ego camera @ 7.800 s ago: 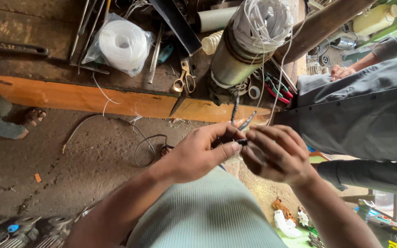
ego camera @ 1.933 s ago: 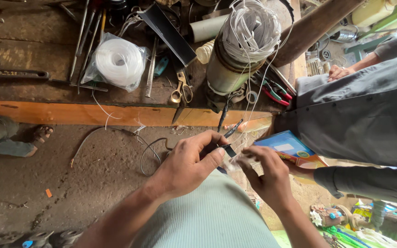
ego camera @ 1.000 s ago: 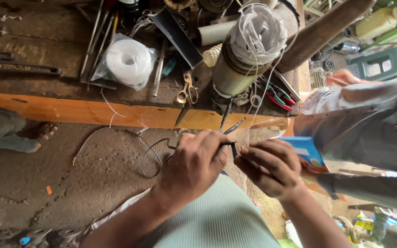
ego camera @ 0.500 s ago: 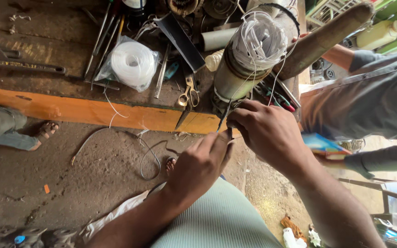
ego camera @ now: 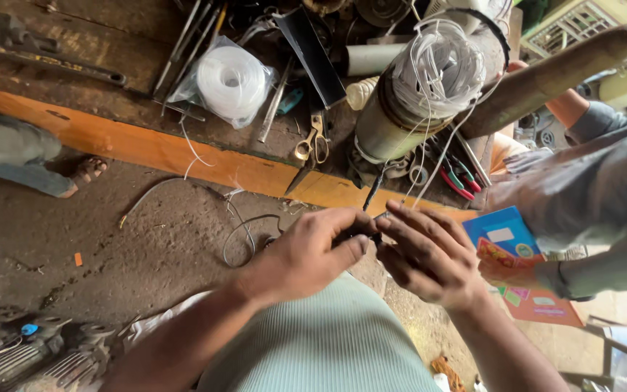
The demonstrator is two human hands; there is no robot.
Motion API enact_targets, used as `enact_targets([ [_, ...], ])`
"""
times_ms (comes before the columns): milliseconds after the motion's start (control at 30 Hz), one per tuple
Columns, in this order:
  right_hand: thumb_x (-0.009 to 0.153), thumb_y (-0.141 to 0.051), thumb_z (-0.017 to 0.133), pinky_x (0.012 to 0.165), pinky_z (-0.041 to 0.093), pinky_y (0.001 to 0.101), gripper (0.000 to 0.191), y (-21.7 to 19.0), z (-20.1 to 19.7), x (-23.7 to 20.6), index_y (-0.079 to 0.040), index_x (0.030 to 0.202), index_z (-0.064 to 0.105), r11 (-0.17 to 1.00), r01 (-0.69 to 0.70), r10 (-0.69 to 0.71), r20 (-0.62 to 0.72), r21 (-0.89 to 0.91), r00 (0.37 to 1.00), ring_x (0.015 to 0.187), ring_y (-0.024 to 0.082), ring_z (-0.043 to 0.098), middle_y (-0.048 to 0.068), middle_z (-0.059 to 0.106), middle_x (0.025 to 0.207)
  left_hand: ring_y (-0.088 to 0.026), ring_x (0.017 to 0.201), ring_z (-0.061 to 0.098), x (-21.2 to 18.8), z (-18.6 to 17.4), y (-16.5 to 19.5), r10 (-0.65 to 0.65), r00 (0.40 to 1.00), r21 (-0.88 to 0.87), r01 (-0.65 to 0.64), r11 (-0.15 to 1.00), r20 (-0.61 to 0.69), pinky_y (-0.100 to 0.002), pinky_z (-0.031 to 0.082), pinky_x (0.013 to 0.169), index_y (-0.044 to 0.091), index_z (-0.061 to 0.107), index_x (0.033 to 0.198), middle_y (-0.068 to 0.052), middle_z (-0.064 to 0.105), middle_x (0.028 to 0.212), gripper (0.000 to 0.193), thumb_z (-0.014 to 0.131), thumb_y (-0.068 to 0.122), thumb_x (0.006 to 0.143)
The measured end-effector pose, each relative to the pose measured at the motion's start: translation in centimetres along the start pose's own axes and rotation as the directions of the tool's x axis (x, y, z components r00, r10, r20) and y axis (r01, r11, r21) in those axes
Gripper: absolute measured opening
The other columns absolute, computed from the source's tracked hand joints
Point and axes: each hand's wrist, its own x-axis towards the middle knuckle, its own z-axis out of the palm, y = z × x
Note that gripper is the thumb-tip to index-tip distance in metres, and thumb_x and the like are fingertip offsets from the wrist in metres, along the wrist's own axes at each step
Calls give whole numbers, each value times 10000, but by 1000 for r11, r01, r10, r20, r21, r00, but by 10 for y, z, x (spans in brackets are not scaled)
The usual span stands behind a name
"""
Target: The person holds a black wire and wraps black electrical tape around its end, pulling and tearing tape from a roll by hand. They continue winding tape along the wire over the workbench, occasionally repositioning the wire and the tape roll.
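Pinching black wire point(ego camera: 373, 194), both hands

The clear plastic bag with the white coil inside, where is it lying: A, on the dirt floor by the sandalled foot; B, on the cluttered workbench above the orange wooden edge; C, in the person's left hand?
B: the clear plastic bag with the white coil lies on the cluttered workbench, past its orange wooden edge, away from both hands.

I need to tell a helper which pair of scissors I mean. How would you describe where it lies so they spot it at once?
Find the wooden bench with the orange front edge. The scissors lie near that edge, left of the big wire-wound cylinder. Their yellowish loop handles set them apart from the red-handled pliers on the cylinder's other side.
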Motion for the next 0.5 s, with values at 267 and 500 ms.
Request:
enact_targets([
  [267,812,-40,708,672,569,366,202,6,-18,45,-112,998,739,839,-543,512,365,-19,778,869,263,714,46,719,1037,-375,810,704,-10,40,-3,226,938,554,-47,831,-261,-443,569,690,-9,571,1067,-197,656,944,198,681,99,943],
  [500,886,-118,736,637,555,382,88,14,-18,56,-121,972,754,800,-596,557,445,-62,701,803,274,704,37,714,973,-321,777,708,-6,49,-7,494,836,785,-133,605,-239,-406,578,680,-18,652,1072,-169,687,974,185,740,98,957],
])
